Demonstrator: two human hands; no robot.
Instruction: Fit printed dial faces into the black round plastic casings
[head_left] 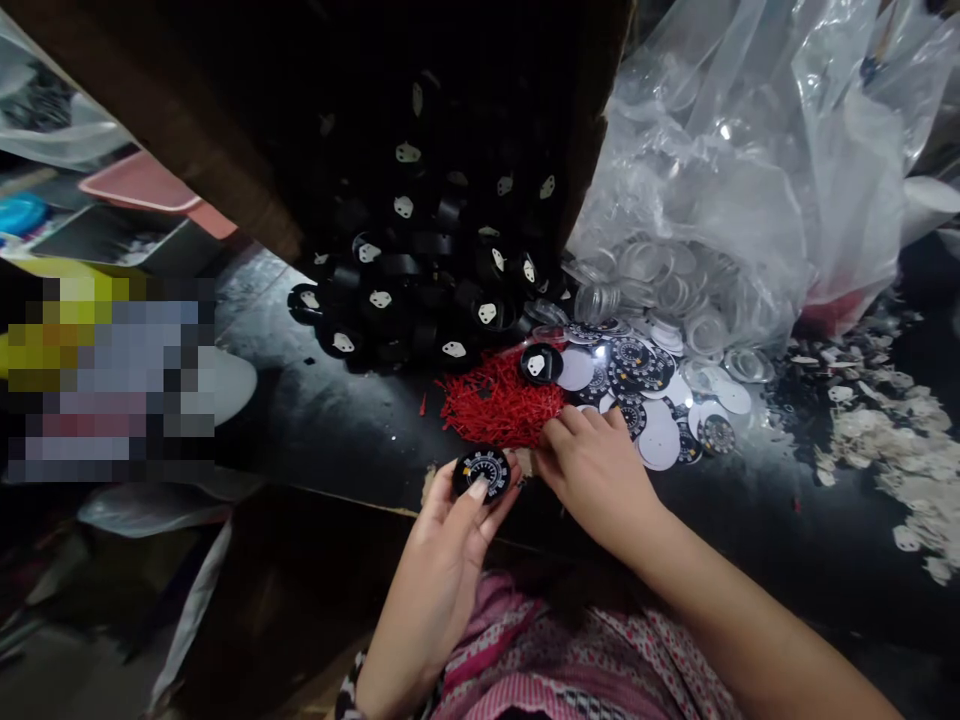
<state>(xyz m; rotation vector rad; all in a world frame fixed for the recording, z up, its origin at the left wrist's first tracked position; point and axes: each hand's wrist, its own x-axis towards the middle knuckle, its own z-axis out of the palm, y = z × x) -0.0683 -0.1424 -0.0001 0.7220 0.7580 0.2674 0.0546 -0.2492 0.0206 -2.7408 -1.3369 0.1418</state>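
My left hand (pixel 450 540) holds a small round black gauge (pixel 481 471) with a printed dial face, thumb pressed on its front. My right hand (pixel 592 460) rests palm down on the dark table (pixel 337 420), fingertips curled at the edge of a heap of thin red needles (pixel 499 400). Whether a needle sits between those fingers is hidden. Printed dial discs (pixel 634 365), some face up and some showing white backs, lie just beyond my right hand.
A tipped cardboard box (pixel 225 150) spills black gauge housings (pixel 420 290) onto the table. A clear plastic bag (pixel 750 170) holds transparent round lenses (pixel 660 270). Pale scraps (pixel 892 440) litter the right side. A brown box (pixel 315 580) sits by my lap.
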